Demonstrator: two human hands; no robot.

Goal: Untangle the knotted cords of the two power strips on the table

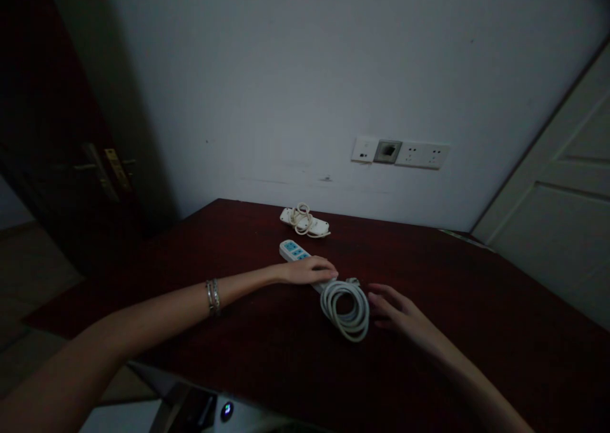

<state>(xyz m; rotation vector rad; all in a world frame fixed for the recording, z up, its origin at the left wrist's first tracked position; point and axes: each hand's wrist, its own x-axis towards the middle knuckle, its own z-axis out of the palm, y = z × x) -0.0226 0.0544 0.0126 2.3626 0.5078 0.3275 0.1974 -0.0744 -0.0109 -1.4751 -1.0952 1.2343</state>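
The power strip (295,251) lies flat on the dark red desk (476,306), a little behind the middle of it. It is white with blue socket faces. Its long axis runs from about 10 o'clock to about 4 o'clock: the free end points to 10 o'clock, toward the far left corner of the desk, and the end at 4 o'clock is hidden under the left hand (309,271). This hand lies palm down over the strip, the fingers stretched and close together, resting on top; they are not curled around it.

At 4 o'clock from the strip, just after the left fingertips, lies the coiled cable (345,310), a grey-white ring of several loops, flat on the desk. The place where cable and strip join is covered by the hand. The right hand (395,309) is at 3 o'clock of the coil, palm down, with the fingers loosely apart and holding nothing; the fingertips are at the edge of the coil, but I cannot tell if they touch it.

At 12 o'clock from the strip, near the wall, lies a second power strip (314,225) with its cord bundled on top. On the wall at 1 o'clock is a row of wall sockets (422,155). The left wrist carries bracelets (213,296). A dark door (100,166) stands at 9 o'clock.
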